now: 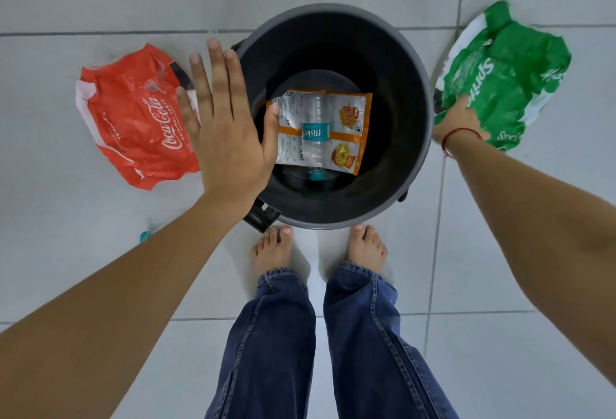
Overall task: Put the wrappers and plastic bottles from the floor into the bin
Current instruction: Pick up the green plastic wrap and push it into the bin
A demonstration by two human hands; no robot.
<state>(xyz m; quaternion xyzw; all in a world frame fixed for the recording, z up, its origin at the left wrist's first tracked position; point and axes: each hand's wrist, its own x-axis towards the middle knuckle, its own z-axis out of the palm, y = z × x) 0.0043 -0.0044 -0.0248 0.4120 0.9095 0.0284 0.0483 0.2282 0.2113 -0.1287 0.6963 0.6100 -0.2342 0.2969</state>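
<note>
Head view: bin (413, 62) stands centre, just beyond the feet, within reach of both arms. Inside lie a bottle (315, 133) and snack wrapper (350, 132). Left hand (223, 132) hovers flat, fingers spread, empty, beside the red wrapper (133, 118) at left. Right hand (458, 122) pinches the green wrapper (510, 78) at right, apparently lifting it binward.

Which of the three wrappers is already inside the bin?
The orange snack wrapper, lying at the bottom of the bin under a clear bottle. The red and green wrappers are outside it.
</note>
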